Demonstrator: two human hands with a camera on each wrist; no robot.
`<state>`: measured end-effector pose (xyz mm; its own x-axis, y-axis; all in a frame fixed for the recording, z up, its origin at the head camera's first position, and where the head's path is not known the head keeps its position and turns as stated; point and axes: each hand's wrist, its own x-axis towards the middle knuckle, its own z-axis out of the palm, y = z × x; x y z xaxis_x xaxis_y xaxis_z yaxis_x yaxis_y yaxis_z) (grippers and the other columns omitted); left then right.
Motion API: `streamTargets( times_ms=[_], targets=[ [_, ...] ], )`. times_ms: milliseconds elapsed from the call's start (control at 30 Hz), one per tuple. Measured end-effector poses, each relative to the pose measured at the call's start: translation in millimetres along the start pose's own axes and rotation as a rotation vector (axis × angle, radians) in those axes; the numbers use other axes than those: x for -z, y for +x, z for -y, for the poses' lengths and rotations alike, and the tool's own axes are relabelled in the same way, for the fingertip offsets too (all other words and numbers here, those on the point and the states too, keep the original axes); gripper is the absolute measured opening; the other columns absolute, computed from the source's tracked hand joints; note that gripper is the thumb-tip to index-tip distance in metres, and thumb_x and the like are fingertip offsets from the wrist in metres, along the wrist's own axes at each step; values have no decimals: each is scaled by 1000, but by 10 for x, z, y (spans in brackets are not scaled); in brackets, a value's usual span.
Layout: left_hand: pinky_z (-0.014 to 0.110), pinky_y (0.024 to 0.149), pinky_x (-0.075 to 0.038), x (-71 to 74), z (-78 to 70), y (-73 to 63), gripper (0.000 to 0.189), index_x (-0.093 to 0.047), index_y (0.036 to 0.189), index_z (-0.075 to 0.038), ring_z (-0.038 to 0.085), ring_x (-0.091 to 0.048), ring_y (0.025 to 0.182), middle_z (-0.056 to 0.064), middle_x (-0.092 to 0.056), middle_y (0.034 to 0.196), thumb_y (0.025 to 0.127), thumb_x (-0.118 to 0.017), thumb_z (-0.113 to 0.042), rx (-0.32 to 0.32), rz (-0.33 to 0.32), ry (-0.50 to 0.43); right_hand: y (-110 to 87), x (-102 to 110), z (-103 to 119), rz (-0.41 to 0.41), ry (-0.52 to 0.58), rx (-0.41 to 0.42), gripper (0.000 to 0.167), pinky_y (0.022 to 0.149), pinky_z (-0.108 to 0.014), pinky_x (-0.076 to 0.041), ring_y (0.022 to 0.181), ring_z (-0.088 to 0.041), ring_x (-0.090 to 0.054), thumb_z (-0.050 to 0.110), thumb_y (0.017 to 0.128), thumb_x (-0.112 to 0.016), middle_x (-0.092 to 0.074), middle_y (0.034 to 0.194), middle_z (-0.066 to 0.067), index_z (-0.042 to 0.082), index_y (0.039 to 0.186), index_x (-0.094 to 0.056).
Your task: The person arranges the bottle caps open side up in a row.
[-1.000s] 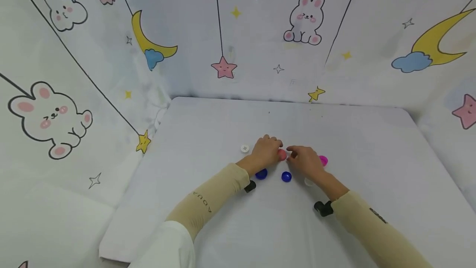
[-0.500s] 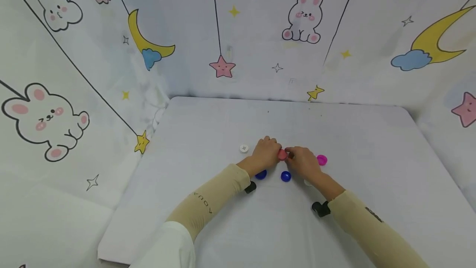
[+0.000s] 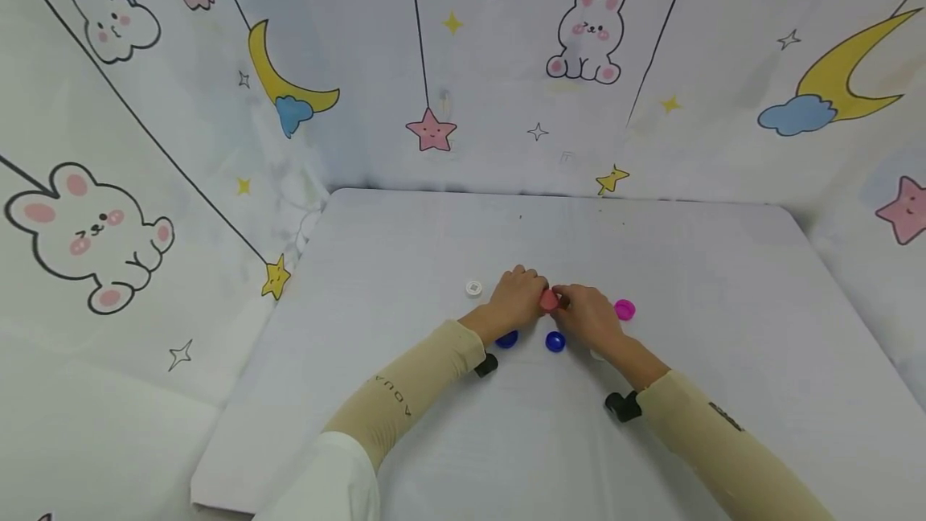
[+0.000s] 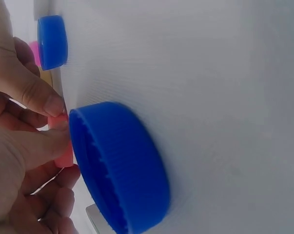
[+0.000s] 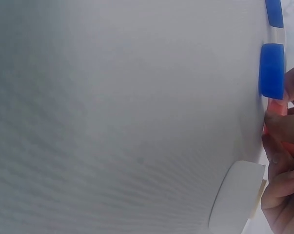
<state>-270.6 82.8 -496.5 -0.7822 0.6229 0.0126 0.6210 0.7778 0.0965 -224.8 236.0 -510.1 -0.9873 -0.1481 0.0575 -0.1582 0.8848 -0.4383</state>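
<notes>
Both hands meet near the middle of the table over a small coral-red bottle cap (image 3: 549,301). My left hand (image 3: 517,298) pinches its left side, with the thumb (image 4: 47,144) lying across the red edge in the left wrist view. From the other side my right hand (image 3: 589,316) grips it between thumb and fingers. Most of the red cap (image 5: 277,108) is hidden behind fingers in the right wrist view. Just in front lie a larger blue cap (image 3: 507,339), by the left wrist, and a smaller blue cap (image 3: 555,342).
A white cap (image 3: 473,288) lies left of the left hand and a magenta cap (image 3: 624,309) right of the right hand. Another white cap (image 5: 237,197) sits under the right wrist. The white table (image 3: 405,239) backs onto a patterned wall cloth (image 3: 499,63).
The right hand has moved in from a small gap to grip the red cap. The cap's outline has gone from round to more pointed. The left hand stays in place.
</notes>
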Motion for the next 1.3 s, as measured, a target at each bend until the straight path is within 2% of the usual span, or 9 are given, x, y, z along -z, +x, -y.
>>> streamTargets(
  times_ms=[200, 400, 700, 900, 1000, 1133, 1300],
  targets=[
    [29, 76, -46, -1, 2, -13, 33, -65, 114, -15, 16, -54, 90, 0, -65, 101, 89, -71, -35, 4, 16, -44, -26, 11, 21, -35, -11, 18, 38, 74, -42, -54, 82, -26, -65, 12, 85, -75, -70, 93, -12, 0, 120, -67],
    [28, 78, -45, 18, -2, -10, 35, -64, 118, -14, 16, -53, 91, 0, -65, 104, 91, -69, -35, 8, 23, -41, -48, 30, 38, -54, 2, 16, 42, 76, -43, -53, 84, -26, -64, 12, 86, -74, -70, 95, -12, 0, 124, -64],
    [29, 80, -46, 76, 22, -6, 33, -64, 118, -12, 18, -55, 94, 2, -65, 105, 92, -68, -33, -18, -40, -67, -48, 109, 49, -123, -4, 67, 41, 78, -43, -53, 84, -29, -63, 10, 85, -75, -68, 93, -12, -1, 123, -64],
    [28, 82, -47, 100, 0, -32, 35, -63, 124, -8, 18, -56, 96, 4, -66, 111, 96, -61, -31, -4, -12, -93, -50, 116, 20, -120, 19, 58, 36, 75, -41, -54, 82, -27, -64, 11, 89, -71, -68, 104, -13, 2, 124, -64],
    [28, 84, -47, 102, -22, -49, 37, -60, 129, -8, 18, -56, 99, 4, -66, 116, 99, -55, -30, 26, 25, -151, -55, 110, 3, -130, 39, 63, 32, 74, -40, -55, 81, -25, -65, 11, 92, -68, -69, 108, -14, 3, 123, -65],
    [28, 82, -48, 61, -37, -20, 38, -57, 135, -12, 16, -56, 97, 2, -66, 117, 103, -47, -31, 108, 47, -267, -62, 117, 11, -186, 63, 84, 34, 70, -40, -55, 75, -24, -67, 13, 93, -67, -70, 108, -15, 5, 126, -63],
    [28, 68, -46, 54, -32, 33, 36, -58, 131, -16, 14, -55, 80, 0, -68, 98, 105, -42, -35, 220, 26, -399, -66, 126, 31, -251, 115, 103, 39, 62, -36, -55, 68, -24, -68, 10, 91, -68, -71, 110, -17, 7, 128, -57]
  ],
)
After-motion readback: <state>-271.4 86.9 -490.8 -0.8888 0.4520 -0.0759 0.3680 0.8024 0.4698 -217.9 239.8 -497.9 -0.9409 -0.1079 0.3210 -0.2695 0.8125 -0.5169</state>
